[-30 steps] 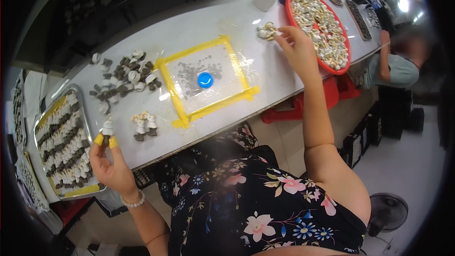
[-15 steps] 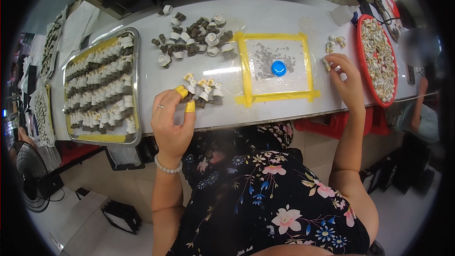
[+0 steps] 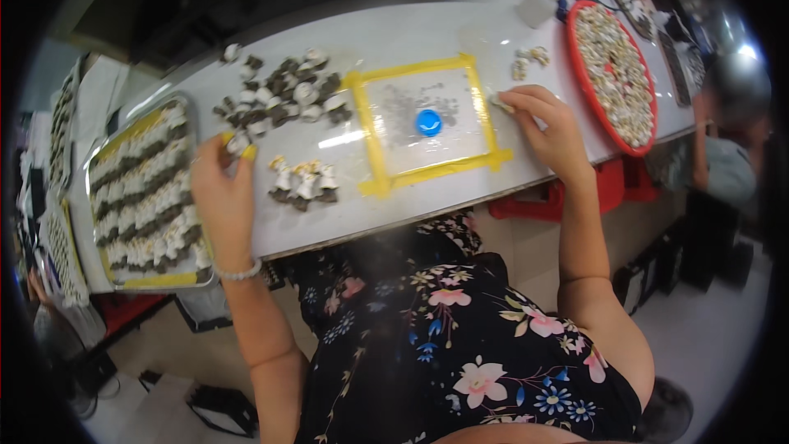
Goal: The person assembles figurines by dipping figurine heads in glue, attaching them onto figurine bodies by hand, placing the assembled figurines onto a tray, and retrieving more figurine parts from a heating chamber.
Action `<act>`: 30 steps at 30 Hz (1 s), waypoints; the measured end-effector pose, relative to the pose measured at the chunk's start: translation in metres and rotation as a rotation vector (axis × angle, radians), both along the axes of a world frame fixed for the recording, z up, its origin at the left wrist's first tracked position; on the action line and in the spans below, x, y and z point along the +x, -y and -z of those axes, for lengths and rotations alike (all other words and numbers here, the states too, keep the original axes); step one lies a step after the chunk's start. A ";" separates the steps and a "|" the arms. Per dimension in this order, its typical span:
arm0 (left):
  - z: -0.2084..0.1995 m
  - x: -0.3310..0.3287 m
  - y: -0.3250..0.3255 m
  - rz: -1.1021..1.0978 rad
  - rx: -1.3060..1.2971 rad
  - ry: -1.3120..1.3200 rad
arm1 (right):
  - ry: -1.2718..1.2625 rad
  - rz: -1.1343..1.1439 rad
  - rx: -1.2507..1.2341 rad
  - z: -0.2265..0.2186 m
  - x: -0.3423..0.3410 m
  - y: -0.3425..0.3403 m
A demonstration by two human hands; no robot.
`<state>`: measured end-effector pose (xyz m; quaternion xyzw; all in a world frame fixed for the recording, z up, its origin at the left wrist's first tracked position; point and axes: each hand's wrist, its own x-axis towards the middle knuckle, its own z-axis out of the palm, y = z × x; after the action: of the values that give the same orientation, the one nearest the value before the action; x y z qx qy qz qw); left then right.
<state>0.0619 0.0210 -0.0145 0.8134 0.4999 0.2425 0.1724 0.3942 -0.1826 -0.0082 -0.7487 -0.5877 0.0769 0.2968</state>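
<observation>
My left hand (image 3: 223, 197), with yellow tape on its thumb and a finger, pinches a small white figurine piece (image 3: 237, 145) at the near left edge of a loose pile of white-and-dark pieces (image 3: 288, 92). Just right of this hand, a cluster of joined figurines (image 3: 302, 183) with yellowish tops and dark bases stands on the table. My right hand (image 3: 549, 130) is closed on a small pale piece (image 3: 500, 104), whose exact shape is blurred. It hovers by the right side of a yellow tape frame (image 3: 486, 111). Inside the frame sits a blue round cap (image 3: 429, 123) among grey spots.
A metal tray (image 3: 194, 127) with rows of figurines lies at the left. At the right is a red basket (image 3: 578, 57) full of small white-and-yellow pieces. A few loose pieces (image 3: 521, 68) lie beyond my right hand. Another person's arm (image 3: 701, 144) shows at far right.
My left hand has left the figurine cluster and moved to the pile, where it now grips a piece. My right hand still pinches its small piece, now closer to the tape frame. The view has tilted.
</observation>
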 end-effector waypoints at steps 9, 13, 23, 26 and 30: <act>0.006 -0.011 0.040 0.261 -0.506 0.937 | -0.053 0.133 -0.088 -0.005 -0.008 -0.008; 0.003 0.014 0.064 0.376 -0.706 1.046 | -0.016 0.116 -0.050 -0.004 -0.006 -0.010; 0.022 0.070 0.105 0.454 -1.148 1.147 | 0.015 0.080 -0.080 -0.009 -0.017 -0.024; 0.024 0.076 0.107 0.430 -1.144 1.222 | 0.083 -0.017 -0.076 -0.006 -0.011 -0.025; 0.023 0.074 0.106 0.413 -1.181 1.216 | 0.002 -0.102 -0.038 -0.003 0.003 -0.016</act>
<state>0.1361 -0.0846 -0.0375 0.3948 0.2077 0.2999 0.8432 0.3976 -0.1663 -0.0057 -0.7232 -0.6241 0.1022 0.2777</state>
